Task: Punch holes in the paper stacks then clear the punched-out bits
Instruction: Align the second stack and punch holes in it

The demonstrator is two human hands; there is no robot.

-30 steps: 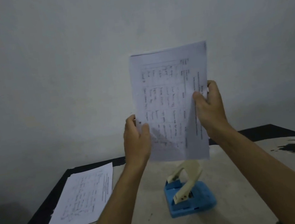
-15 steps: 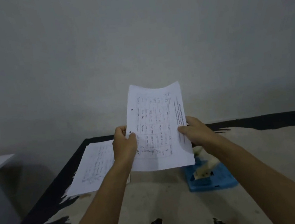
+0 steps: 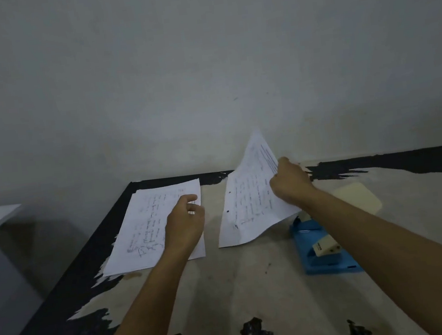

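Okay, nearest I see the blue plastic hole punch with cream lever (image 3: 323,249) on the worn table (image 3: 255,287). Left hand (image 3: 184,221), fingers loosely curled and holding nothing, hovers over the flat white paper stack (image 3: 149,225). Right hand (image 3: 290,182) pinches the punched printed sheets (image 3: 248,202), tilted up. Risk: the one-edge grip lets them fan apart or slide.

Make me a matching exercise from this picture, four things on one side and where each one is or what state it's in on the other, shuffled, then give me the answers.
Things:
1. punched sheets
2. paper stack
3. hole punch
4. left hand

Places or states:
A. lying flat near the table's left edge
B. blue, under the right forearm
C. held up by the right hand
D. empty, over the flat papers

Pairs: 1-C, 2-A, 3-B, 4-D
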